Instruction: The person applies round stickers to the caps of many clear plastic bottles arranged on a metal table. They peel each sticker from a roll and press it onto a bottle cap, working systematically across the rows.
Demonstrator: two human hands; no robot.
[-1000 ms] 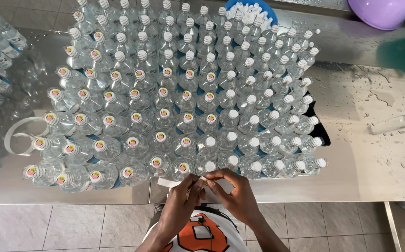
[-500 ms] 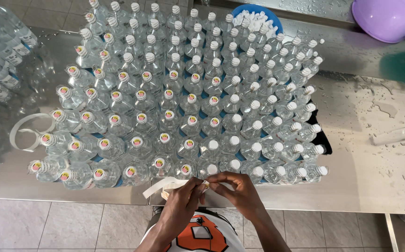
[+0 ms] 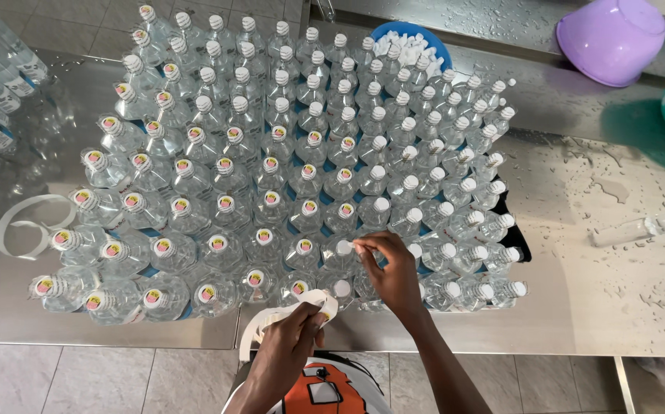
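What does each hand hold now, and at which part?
The left hand pinches a white sticker strip near its upper end. The right hand has its fingertips at a bottle cap; whether it holds a sticker there cannot be told.

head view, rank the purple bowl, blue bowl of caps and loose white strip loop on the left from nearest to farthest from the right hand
From the right hand:
1. blue bowl of caps, straight up behind the bottles.
2. loose white strip loop, far left on the steel table.
3. purple bowl, top right corner.

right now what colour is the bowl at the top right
Purple bowl, overturned on the metal counter, head view.
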